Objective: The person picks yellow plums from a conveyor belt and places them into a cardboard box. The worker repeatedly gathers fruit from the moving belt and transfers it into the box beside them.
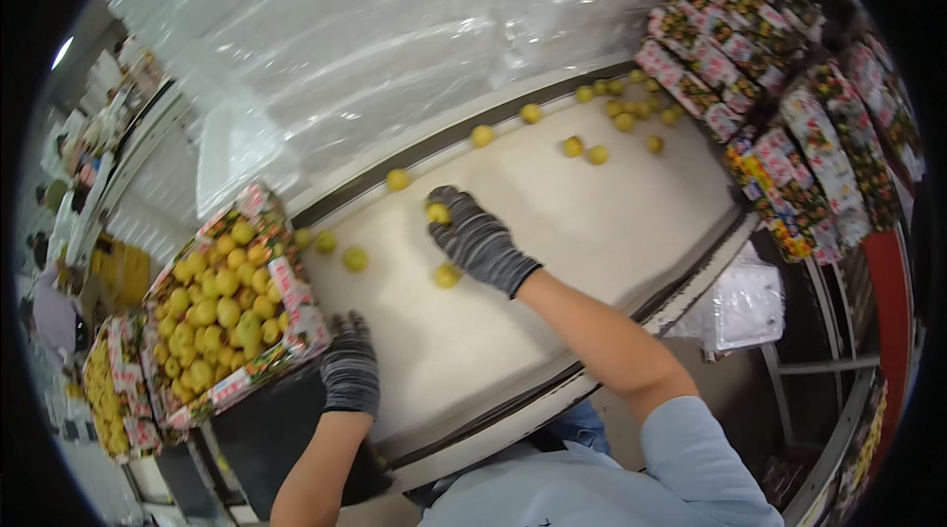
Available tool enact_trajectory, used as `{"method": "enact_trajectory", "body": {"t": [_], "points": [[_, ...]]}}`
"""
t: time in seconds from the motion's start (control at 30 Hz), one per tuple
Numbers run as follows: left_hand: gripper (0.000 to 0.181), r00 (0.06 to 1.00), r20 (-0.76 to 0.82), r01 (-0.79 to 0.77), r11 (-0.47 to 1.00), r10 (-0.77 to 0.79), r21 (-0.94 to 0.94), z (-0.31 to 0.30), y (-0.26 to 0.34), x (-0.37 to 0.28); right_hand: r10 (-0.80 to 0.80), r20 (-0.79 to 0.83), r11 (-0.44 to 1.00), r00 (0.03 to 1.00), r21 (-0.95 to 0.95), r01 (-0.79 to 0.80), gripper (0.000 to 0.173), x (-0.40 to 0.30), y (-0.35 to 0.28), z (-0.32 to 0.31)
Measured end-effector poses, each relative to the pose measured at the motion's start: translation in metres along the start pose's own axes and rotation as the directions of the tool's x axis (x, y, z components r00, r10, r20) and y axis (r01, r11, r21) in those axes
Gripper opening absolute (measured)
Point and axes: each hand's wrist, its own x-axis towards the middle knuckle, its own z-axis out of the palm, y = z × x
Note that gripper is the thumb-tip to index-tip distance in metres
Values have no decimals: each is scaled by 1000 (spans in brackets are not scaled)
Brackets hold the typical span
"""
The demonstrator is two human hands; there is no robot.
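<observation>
A grey knit glove covers my right hand (484, 242), whose fingers curl round a small yellow-green fruit (438, 213) above a white padded sorting table (547, 209). My left hand (353, 368), gloved alike, rests with fingers extended at the table's left end, beside the near right corner of a printed cardboard box (296, 298) full of yellow fruit (222, 305); whether it touches the box I cannot tell. Loose fruits (355, 258) lie between the hands and the table's far edge. Another loose fruit (446, 275) sits just below my right hand. More fruits (624, 122) are grouped at the far right end.
Stacks of printed cardboard boxes (710, 61) stand at the right end. Clear plastic film (385, 31) hangs along the far side. A second box of fruit (111, 394) is at the far left. White foam trays (747, 305) lie lower right. Several people are in the left background.
</observation>
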Motion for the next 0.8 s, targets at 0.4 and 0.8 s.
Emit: {"method": "enact_trajectory", "body": {"t": [0.4,0.8], "points": [[44,865,166,457,-606,475,-651,-78,43,4,-18,23,921,1000,389,8,30,-9,-32,-16],[62,778,-121,623,-782,617,18,-63,50,25,64,-170,673,983,-721,-168,42,33,55,-29]]}}
